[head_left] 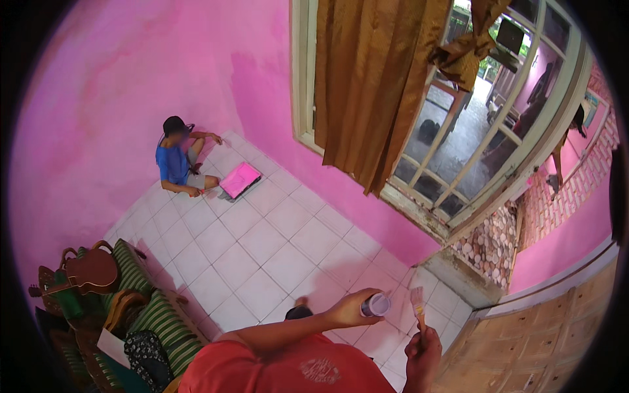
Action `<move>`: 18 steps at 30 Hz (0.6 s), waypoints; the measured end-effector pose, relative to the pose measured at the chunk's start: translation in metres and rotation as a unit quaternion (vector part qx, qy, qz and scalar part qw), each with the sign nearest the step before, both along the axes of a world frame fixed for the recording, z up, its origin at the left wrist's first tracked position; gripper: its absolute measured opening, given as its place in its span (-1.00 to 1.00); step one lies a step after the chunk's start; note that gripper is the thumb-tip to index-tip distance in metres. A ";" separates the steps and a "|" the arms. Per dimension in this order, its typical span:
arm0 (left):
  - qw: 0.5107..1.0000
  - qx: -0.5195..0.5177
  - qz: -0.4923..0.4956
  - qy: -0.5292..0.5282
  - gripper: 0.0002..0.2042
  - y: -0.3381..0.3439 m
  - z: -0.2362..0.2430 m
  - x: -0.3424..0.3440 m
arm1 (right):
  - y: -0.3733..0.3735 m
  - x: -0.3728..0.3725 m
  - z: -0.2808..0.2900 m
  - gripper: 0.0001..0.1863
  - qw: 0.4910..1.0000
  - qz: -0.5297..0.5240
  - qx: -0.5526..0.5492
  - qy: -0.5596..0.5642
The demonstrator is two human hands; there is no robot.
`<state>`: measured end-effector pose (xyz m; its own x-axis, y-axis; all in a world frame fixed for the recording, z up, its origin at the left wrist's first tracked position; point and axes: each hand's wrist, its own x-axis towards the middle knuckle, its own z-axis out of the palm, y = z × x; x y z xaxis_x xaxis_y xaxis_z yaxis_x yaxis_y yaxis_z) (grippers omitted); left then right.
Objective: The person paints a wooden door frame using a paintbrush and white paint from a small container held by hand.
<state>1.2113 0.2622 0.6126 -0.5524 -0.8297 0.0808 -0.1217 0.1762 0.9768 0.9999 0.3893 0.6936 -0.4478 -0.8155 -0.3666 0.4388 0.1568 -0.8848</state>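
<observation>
My left hand [350,310] is closed around a small paint can [377,305] with a pale, greyish-lilac top or contents, in front of my red shirt. To its right, my right hand [424,350] grips a paintbrush [418,302] by its wooden handle. The bristles point up and away from me, and look pinkish-white. The brush and the can are apart. Beneath both hands lies the white tiled floor [275,229].
By the far wall a person in a blue shirt [171,160] and dark cap sits beside a tray of pink paint [241,177]. A green-striped sofa [164,321] with a brown guitar [92,272] stands left. A brown curtain [373,85] hangs at the window [452,150]; a wooden door [524,334] is right.
</observation>
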 end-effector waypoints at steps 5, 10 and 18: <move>1.000 0.012 -0.002 0.016 -0.29 -0.042 -0.003 0.037 | -0.042 0.033 0.004 -0.69 1.000 0.007 -0.028 -0.003; 0.999 -0.001 -0.024 0.027 -0.29 -0.093 -0.013 0.083 | -0.089 0.095 0.016 -0.69 0.999 0.007 -0.027 -0.022; 0.998 -0.006 -0.066 0.010 -0.29 -0.183 -0.011 0.142 | -0.160 0.171 0.017 -0.72 0.999 -0.052 0.004 -0.014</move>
